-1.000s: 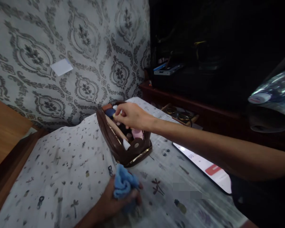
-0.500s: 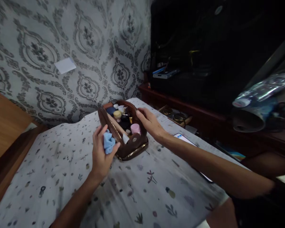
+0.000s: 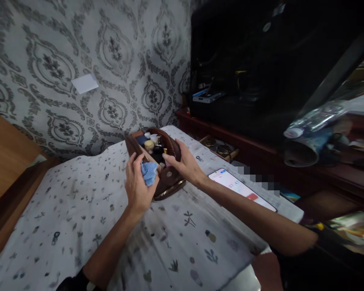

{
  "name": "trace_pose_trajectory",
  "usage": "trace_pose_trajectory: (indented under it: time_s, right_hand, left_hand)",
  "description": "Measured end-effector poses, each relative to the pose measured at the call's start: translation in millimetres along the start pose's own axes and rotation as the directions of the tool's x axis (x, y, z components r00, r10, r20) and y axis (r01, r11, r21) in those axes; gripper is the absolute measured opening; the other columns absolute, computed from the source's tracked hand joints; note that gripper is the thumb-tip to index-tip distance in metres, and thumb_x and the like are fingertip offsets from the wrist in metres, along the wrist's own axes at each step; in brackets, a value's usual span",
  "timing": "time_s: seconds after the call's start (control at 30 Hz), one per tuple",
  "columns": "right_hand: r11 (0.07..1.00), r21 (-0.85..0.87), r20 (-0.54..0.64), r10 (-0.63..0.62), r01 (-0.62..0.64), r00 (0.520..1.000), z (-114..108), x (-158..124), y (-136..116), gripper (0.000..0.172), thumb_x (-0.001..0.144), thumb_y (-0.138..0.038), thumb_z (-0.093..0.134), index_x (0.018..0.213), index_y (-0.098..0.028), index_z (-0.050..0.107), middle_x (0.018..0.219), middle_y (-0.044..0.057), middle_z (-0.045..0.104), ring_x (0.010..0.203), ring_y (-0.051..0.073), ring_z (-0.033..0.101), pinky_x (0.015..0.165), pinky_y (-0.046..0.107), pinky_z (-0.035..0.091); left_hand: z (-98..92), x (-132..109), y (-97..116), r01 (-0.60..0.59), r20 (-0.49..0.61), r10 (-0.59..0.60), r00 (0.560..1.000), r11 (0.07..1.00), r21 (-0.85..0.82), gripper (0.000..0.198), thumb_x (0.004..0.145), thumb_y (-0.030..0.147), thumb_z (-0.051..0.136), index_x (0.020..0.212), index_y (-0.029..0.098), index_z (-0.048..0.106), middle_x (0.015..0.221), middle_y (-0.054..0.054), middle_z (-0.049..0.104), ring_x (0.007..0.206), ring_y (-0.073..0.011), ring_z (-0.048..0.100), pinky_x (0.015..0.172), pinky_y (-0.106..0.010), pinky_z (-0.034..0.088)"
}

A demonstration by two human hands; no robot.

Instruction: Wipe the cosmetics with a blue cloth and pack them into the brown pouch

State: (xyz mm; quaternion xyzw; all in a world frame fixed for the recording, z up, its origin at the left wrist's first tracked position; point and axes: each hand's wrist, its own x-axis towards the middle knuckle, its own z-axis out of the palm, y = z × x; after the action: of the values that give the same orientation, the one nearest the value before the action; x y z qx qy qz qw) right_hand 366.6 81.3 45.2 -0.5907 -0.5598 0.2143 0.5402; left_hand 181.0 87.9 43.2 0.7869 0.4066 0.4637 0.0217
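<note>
An open brown zip pouch stands on a patterned cloth, filled with several small jars and bottles. My left hand is closed around a crumpled blue cloth and rests against the pouch's near left rim. My right hand lies on the pouch's right side, fingers bent over its rim and reaching inside; whether they grip the rim or an item is unclear.
A lit phone lies on the cloth right of the pouch. A dark wooden shelf with small items runs behind. A shiny wrapped roll is at right. Patterned wallpaper with a white paper square backs the scene.
My left hand rose from the cloth surface to the pouch with the blue cloth. My right hand moved from the pouch's far end to its right rim. The camera view pulled back.
</note>
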Motion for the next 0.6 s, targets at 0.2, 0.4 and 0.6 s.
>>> trace_pose_trajectory:
  time_s: [0.2,0.4,0.6]
  right_hand:
    - [0.998,0.033,0.064,-0.06,0.058,0.996,2.2,-1.6,8.7,0.118,0.066,-0.061,0.08,0.156,-0.01,0.023,0.158,0.023,0.032,0.148,0.036,0.031,0.124,0.052,0.024]
    - [0.99,-0.056,-0.043,-0.133,0.131,0.99,20.6,-4.2,13.3,0.104,0.075,-0.058,0.077,0.154,-0.011,0.027,0.15,0.022,0.042,0.144,0.037,0.037,0.121,0.054,0.03]
    - [0.975,-0.137,-0.119,-0.191,0.174,0.974,33.2,-7.4,13.3,0.089,0.083,-0.055,0.069,0.152,-0.011,0.032,0.142,0.021,0.05,0.138,0.035,0.046,0.116,0.053,0.037]
  left_hand:
    - [3.6,0.5,-0.6,-0.012,0.005,0.012,1.0,1.0,-0.022,0.056,0.086,0.021,0.062,0.138,0.026,0.043,0.145,-0.015,0.045,0.141,-0.0315,0.042,0.111,-0.047,0.041]
    - [5.1,-0.6,-5.4,-0.043,0.006,0.044,0.999,0.997,-0.069,0.052,0.089,0.026,0.062,0.137,0.027,0.044,0.143,-0.014,0.046,0.139,-0.0304,0.043,0.113,-0.047,0.04]
    - [3.8,-1.0,-8.0,-0.061,0.029,0.064,0.998,0.994,-0.093,0.053,0.088,0.028,0.063,0.137,0.027,0.045,0.144,-0.013,0.046,0.14,-0.0304,0.042,0.114,-0.049,0.038]
